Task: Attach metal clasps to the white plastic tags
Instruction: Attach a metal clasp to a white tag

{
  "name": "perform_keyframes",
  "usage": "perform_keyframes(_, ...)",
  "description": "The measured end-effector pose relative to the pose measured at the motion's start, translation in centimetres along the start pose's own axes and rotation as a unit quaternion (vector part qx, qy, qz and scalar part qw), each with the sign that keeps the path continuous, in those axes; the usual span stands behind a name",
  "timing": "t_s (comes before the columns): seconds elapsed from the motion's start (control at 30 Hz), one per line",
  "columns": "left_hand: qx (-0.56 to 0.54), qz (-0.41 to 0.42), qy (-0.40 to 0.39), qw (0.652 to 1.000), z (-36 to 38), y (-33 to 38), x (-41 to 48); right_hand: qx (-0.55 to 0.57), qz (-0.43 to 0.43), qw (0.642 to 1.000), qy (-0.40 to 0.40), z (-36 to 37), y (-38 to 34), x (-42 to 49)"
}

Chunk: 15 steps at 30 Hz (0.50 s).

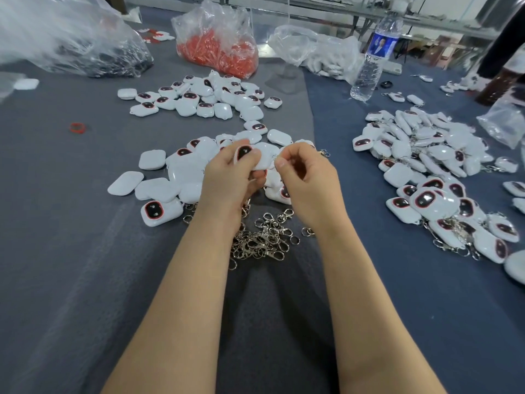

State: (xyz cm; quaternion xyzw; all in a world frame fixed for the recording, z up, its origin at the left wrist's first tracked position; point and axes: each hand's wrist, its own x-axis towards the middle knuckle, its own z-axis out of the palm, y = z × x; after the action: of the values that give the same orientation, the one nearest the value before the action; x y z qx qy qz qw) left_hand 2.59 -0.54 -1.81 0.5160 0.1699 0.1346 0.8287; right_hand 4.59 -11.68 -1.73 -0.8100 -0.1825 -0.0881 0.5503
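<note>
Over the heap of metal clasps (264,237), grips a white tag (260,162) in the left hand (233,180) — pinches a small metal ring (275,159) at its edge with the right hand (306,177).

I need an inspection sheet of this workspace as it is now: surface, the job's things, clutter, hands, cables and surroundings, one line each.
Surface: grey and blue cloth covers the table.
Job's things: white tag in the hands; loose tags ahead; metal clasps heaped by the wrists; tags with clasps piled at the right.
Clutter: bag of orange parts, bag of dark parts, water bottle, red ring.
Hands: left hand holds the white tag; right hand pinches a small clasp at its edge, mostly hidden.
Cables: nothing seen.
Surroundings: metal benches behind the table.
</note>
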Motion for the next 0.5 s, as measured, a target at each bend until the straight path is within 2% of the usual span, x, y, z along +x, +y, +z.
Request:
perform_keyframes(0.03, 0.103, 0.081, 0.011, 0.991, -0.01, -0.18, 0.00, -0.019, 0.000, 1.000, -0.002, -0.03, 0.20, 0.07)
perform_keyframes(0.1, 0.280, 0.232, 0.003, 0.931, -0.08, -0.50, -0.16, -0.048, 0.009, 0.999, -0.007, -0.02, 0.65, 0.17)
perform_keyframes(0.13, 0.333, 0.280, -0.007, 0.900, -0.08, -0.66, -0.31, -0.055, 0.019, 0.998, -0.008, -0.01, 0.88, 0.23)
perform_keyframes(0.17, 0.360, 0.306, -0.017, 0.881, -0.04, -0.82, -0.41, -0.054, 0.028, 0.998, -0.005, 0.00, 1.06, 0.30)
perform_keyframes(0.23, 0.366, 0.330, -0.021, 0.870, 0.06, -1.07, -0.47, -0.039, 0.040, 0.998, 0.010, 0.05, 1.17, 0.38)
perform_keyframes(0.3, 0.331, 0.315, -0.002, 0.890, 0.18, -0.95, -0.38, -0.007, 0.041, 0.999, 0.017, 0.11, 0.91, 0.37)
perform_keyframes(0.33, 0.290, 0.283, 0.009, 0.914, 0.22, -0.79, -0.28, 0.013, 0.038, 0.999, 0.016, 0.16, 0.75, 0.33)
perform_keyframes(0.4, 0.171, 0.174, 0.018, 0.970, 0.30, -0.47, -0.03, 0.040, 0.028, 0.999, 0.005, 0.26, 0.53, 0.24)
perform_keyframes(0.43, 0.118, 0.111, 0.015, 0.987, 0.32, -0.38, 0.04, 0.042, 0.024, 0.999, 0.000, 0.29, 0.47, 0.22)
perform_keyframes(0.5, 0.052, 0.015, 0.003, 0.999, 0.33, -0.21, 0.06, 0.046, 0.023, 0.999, 0.001, 0.25, 0.39, 0.18)
